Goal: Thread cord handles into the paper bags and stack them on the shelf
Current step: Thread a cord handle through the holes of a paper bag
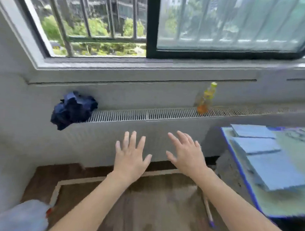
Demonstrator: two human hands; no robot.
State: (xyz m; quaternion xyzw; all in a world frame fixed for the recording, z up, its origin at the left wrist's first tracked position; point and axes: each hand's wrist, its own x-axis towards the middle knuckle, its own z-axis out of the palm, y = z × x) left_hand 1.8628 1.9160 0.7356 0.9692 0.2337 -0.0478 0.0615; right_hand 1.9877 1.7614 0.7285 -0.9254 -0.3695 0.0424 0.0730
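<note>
Both my hands are raised in front of me with fingers spread and nothing in them. My left hand (129, 158) hovers at centre and my right hand (187, 154) beside it, both over the floor before the wall under the window. Flat blue paper bags (274, 172) lie overlapping on a table (286, 202) at the right, apart from my right hand. Pale loops, possibly cords (299, 134), lie at the table's far end; the view is blurred there.
A grille ledge (148, 115) runs under the window with a crumpled dark blue cloth (72, 109) at its left end and a yellow-capped bottle (206, 99) further right. A stick with a purple tip (209, 213) lies on the wooden floor. A grey object (20, 216) sits at bottom left.
</note>
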